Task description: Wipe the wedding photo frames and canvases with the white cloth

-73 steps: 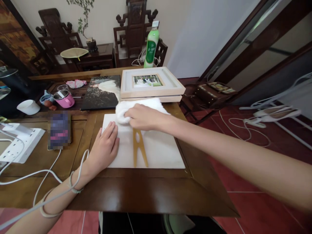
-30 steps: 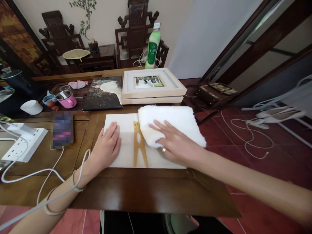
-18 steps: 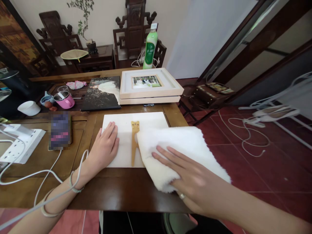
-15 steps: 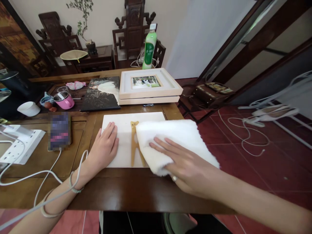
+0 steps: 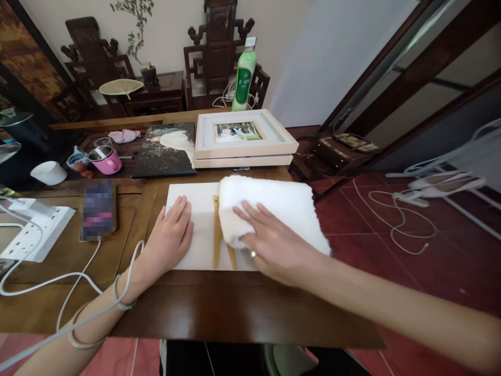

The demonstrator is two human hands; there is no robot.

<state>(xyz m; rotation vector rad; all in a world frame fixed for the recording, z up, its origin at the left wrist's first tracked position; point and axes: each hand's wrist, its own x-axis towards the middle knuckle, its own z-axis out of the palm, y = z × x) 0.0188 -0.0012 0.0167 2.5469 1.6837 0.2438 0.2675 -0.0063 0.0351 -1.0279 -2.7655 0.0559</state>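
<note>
My left hand [image 5: 169,232] lies flat on the left part of a white rectangular panel [image 5: 198,209], fingers stretched out. A tan A-shaped piece [image 5: 216,235], like a picture-frame stand, lies on the panel, its right part covered by cloth. My right hand [image 5: 270,235] holds a folded, fluffy white towel [image 5: 282,196] with fingers spread over its top; the thumb is out of sight. The towel covers the panel's right half and hangs past its right edge. A ring sits on a finger of that hand.
Behind the panel are stacked pale wooden photo frames [image 5: 246,149], a dark picture [image 5: 166,151] and a green bottle [image 5: 244,75]. On the left are a pink mug [image 5: 107,163], a white cup [image 5: 49,172], a phone [image 5: 97,209] and a power strip [image 5: 45,235]. A white cable crosses my left forearm.
The towel and my right hand moved from the panel's far edge rightward and toward me, uncovering the stand's top. Since half a second ago they slid back away from me. My left hand stayed put.
</note>
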